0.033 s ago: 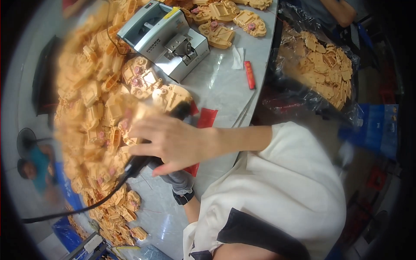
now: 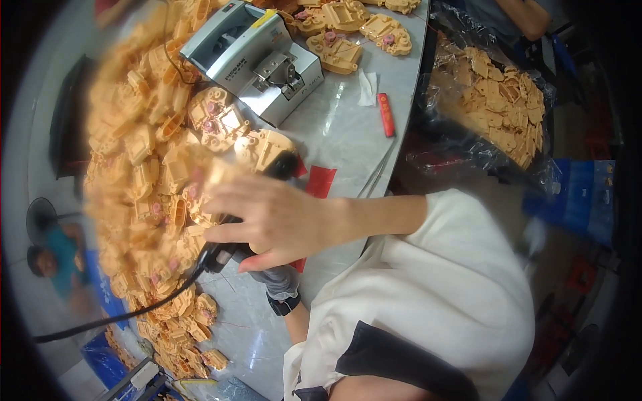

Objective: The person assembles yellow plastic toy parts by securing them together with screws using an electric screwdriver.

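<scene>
My right hand reaches in from the right, palm down, with fingers stretched and spread and thumb apart. It lies over a black corded tool, whose kind I cannot make out. The cord leaves the tool's lower end and runs left. Beneath, my left hand shows only partly, in a grey covering with a dark wrist strap; its fingers are hidden under the right hand and tool. Beyond the right fingertips lies a blurred light-orange plastic part, at the edge of a large heap of similar parts.
A silver machine stands on the grey table at the back. To its right lie a white paper scrap, a red stick, metal tweezers and red strips. A plastic-lined container holds more parts. Another person is at far left.
My right hand has shifted slightly to the right, and the black tool has moved a little the same way. My left wrist stays almost in place.
</scene>
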The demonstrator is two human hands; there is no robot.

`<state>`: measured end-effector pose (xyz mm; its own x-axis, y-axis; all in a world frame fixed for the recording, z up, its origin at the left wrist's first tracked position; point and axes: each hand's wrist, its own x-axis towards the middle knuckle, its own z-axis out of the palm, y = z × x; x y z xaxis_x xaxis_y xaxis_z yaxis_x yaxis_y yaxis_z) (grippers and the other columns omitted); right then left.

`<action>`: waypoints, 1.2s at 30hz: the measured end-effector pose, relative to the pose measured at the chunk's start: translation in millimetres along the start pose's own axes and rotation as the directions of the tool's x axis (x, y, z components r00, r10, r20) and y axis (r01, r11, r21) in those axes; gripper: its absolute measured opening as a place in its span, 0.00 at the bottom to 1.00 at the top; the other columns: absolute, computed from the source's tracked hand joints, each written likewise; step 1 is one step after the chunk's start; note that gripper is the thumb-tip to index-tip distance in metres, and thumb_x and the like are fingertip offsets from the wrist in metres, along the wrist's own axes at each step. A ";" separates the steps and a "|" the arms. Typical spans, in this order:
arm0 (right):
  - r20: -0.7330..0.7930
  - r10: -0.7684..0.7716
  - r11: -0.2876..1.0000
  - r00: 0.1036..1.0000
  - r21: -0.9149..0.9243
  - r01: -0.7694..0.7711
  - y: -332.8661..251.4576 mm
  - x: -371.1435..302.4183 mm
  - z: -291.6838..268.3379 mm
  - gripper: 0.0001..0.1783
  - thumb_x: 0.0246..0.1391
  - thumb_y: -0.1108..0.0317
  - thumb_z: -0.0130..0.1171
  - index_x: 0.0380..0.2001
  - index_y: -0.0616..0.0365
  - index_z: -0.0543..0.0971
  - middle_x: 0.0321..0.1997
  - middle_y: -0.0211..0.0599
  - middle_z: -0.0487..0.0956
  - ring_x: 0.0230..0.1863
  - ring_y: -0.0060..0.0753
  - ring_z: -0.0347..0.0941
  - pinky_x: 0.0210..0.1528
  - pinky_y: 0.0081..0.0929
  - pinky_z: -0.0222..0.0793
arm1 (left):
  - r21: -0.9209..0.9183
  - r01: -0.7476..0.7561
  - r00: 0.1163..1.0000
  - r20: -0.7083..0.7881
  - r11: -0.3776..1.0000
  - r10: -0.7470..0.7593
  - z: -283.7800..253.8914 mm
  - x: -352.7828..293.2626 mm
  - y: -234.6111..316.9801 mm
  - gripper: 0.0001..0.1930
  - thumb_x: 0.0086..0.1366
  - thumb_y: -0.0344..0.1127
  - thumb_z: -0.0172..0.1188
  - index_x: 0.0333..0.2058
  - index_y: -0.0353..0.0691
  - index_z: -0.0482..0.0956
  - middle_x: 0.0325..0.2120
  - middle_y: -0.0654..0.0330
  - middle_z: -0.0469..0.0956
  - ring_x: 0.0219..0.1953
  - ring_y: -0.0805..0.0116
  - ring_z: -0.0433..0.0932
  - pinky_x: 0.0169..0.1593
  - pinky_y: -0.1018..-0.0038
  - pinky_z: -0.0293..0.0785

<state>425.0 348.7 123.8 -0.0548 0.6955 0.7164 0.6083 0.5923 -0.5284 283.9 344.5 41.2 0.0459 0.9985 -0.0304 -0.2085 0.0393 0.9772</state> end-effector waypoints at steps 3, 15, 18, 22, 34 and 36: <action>-0.020 0.181 0.982 0.983 -0.055 -0.182 13.3 -30.9 -48.2 0.16 0.39 0.71 0.61 0.37 0.52 0.78 0.34 0.33 0.78 0.32 0.33 0.75 0.35 0.26 0.72 | 0.273 -0.309 0.947 0.171 0.911 0.271 -19.4 7.1 -10.4 0.51 0.51 0.69 0.53 0.59 0.30 0.51 0.56 0.48 0.57 0.57 0.59 0.59 0.59 0.64 0.56; 0.240 0.381 0.815 0.893 -0.543 -0.201 36.1 -144.8 -119.9 0.09 0.33 0.68 0.65 0.21 0.55 0.75 0.33 0.32 0.70 0.44 0.37 0.65 0.56 0.44 0.55 | 0.346 -0.292 0.945 0.251 0.892 0.212 -24.5 10.8 -10.4 0.46 0.56 0.65 0.50 0.59 0.31 0.50 0.57 0.49 0.57 0.58 0.57 0.59 0.59 0.63 0.57; 0.074 0.301 0.842 0.951 -0.488 -0.229 39.4 -110.8 -127.1 0.09 0.40 0.71 0.62 0.27 0.56 0.74 0.27 0.33 0.73 0.34 0.36 0.71 0.46 0.39 0.65 | 0.390 -0.315 0.938 0.264 0.865 0.223 -24.8 10.9 -10.6 0.43 0.59 0.63 0.46 0.60 0.33 0.49 0.57 0.48 0.56 0.58 0.55 0.59 0.58 0.62 0.61; -0.132 0.683 0.636 0.719 -0.377 -0.673 53.2 -83.1 -125.2 0.08 0.48 0.72 0.57 0.34 0.56 0.70 0.19 0.35 0.75 0.21 0.40 0.73 0.30 0.33 0.70 | 0.351 -0.311 0.935 0.278 0.883 0.219 -26.7 11.2 -11.9 0.43 0.59 0.63 0.46 0.60 0.33 0.48 0.58 0.47 0.55 0.58 0.55 0.59 0.58 0.62 0.60; -0.177 0.528 0.660 0.831 -0.530 -0.533 63.4 -65.6 -90.1 0.07 0.52 0.69 0.53 0.35 0.57 0.70 0.13 0.36 0.73 0.15 0.41 0.71 0.17 0.33 0.64 | 0.368 -0.303 0.940 0.269 0.879 0.211 -23.8 10.9 -11.4 0.41 0.60 0.61 0.46 0.60 0.33 0.49 0.58 0.48 0.55 0.59 0.56 0.58 0.60 0.61 0.57; -0.156 0.548 0.637 0.821 -0.558 -0.531 68.8 -62.5 -87.3 0.07 0.51 0.69 0.53 0.34 0.58 0.71 0.13 0.37 0.74 0.15 0.41 0.72 0.17 0.33 0.64 | 0.378 -0.315 0.938 0.264 0.871 0.224 -21.5 9.5 -9.7 0.41 0.60 0.61 0.47 0.60 0.33 0.49 0.57 0.48 0.55 0.59 0.56 0.59 0.59 0.61 0.58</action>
<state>539.4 310.4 82.5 0.4124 0.8326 0.3699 0.8588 -0.2197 -0.4629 265.3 354.5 26.9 0.2544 0.9353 0.2462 0.1737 -0.2946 0.9397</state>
